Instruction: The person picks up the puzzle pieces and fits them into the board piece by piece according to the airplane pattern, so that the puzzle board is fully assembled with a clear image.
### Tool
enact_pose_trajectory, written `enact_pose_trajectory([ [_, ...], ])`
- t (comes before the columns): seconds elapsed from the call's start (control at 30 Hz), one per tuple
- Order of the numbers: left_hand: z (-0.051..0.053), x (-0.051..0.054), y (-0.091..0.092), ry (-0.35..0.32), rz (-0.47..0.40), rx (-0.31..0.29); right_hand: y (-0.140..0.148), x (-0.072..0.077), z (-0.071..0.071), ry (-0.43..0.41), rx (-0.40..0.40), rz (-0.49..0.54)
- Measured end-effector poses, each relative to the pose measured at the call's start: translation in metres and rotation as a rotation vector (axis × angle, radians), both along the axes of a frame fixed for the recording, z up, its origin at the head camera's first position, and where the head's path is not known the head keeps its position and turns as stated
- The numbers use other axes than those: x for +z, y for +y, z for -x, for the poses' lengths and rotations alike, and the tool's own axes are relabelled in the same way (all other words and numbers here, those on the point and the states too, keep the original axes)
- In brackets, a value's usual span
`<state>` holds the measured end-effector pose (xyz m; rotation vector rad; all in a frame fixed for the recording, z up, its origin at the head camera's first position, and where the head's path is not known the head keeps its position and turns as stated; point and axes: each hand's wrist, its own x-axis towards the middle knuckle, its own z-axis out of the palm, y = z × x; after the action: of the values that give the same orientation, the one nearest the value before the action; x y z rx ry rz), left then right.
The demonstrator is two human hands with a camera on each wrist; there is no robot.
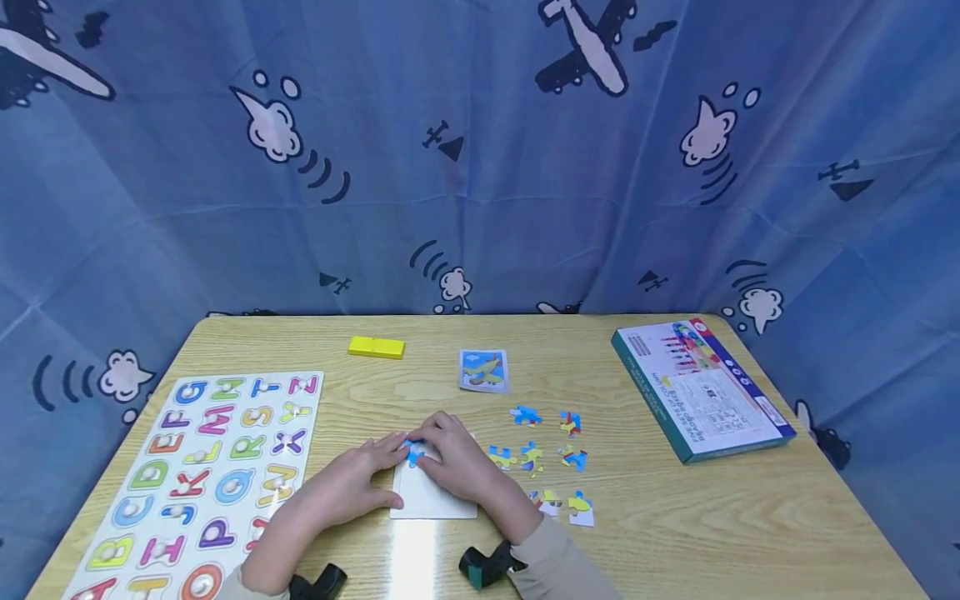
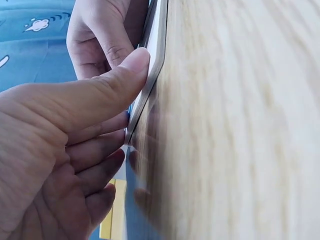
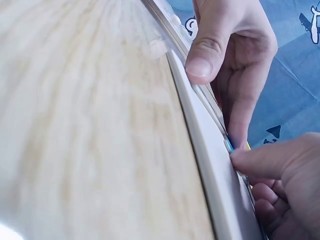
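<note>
A white puzzle board [image 1: 438,502] lies on the table before me. Near its far left corner is a blue puzzle piece [image 1: 414,455], partly covered by fingers. My right hand [image 1: 457,462] pinches this piece, its thumb beside the piece in the right wrist view. At the board's left side, my left hand [image 1: 347,483] rests its thumb [image 2: 117,80] against the board's edge. Its forefinger reaches the puzzle piece, and the other fingers are loosely bent beside the board. Several loose puzzle pieces [image 1: 532,457] lie right of the board, some close to the right forearm.
A picture card [image 1: 483,371] of a yellow plane lies beyond the board. A yellow block [image 1: 377,347] stands farther back on the left. The alphabet board [image 1: 217,454] covers the table's left side; a flat box [image 1: 701,390] lies at right. A curtain [image 1: 480,183] hangs behind.
</note>
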<state>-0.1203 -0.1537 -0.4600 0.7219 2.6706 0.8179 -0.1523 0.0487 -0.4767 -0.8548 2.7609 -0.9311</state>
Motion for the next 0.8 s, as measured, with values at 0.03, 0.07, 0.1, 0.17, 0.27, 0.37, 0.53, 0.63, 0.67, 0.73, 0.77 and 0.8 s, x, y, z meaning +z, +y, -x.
enact_pose_trajectory([
  [0.03,0.0,0.0,0.0,0.003,0.001,-0.002,0.0,0.0,0.0,-0.005,0.002,0.005],
  [0.07,0.0,0.0,0.0,0.006,0.002,-0.008,0.001,0.001,0.0,-0.01,0.005,0.014],
  [0.1,0.0,0.0,-0.001,0.01,0.001,-0.013,0.001,0.002,0.0,-0.016,0.009,0.023],
  [0.17,0.0,-0.001,-0.001,0.015,0.004,-0.022,0.003,0.003,0.0,-0.024,0.015,0.042],
  [0.27,-0.001,-0.002,-0.002,0.016,0.002,-0.028,0.008,0.007,0.001,-0.036,0.014,0.066],
  [0.37,-0.001,-0.003,-0.003,0.016,-0.004,-0.02,0.014,0.012,0.002,-0.033,-0.002,0.074],
  [0.53,0.001,-0.004,-0.003,0.008,-0.028,-0.017,0.034,0.022,0.005,0.002,-0.07,0.087],
  [0.63,0.001,-0.005,-0.003,0.007,-0.033,-0.023,0.052,0.024,0.008,0.006,-0.131,0.094],
  [0.67,0.001,-0.005,-0.003,0.008,-0.032,-0.023,0.059,0.024,0.009,0.005,-0.154,0.089],
  [0.73,0.001,-0.006,-0.002,0.015,-0.032,-0.022,0.072,0.023,0.011,0.0,-0.199,0.073],
  [0.77,0.001,-0.005,-0.002,0.022,-0.03,-0.021,0.079,0.023,0.012,-0.004,-0.225,0.063],
  [0.8,0.001,-0.005,-0.002,0.027,-0.028,-0.02,0.085,0.023,0.013,-0.008,-0.255,0.049],
])
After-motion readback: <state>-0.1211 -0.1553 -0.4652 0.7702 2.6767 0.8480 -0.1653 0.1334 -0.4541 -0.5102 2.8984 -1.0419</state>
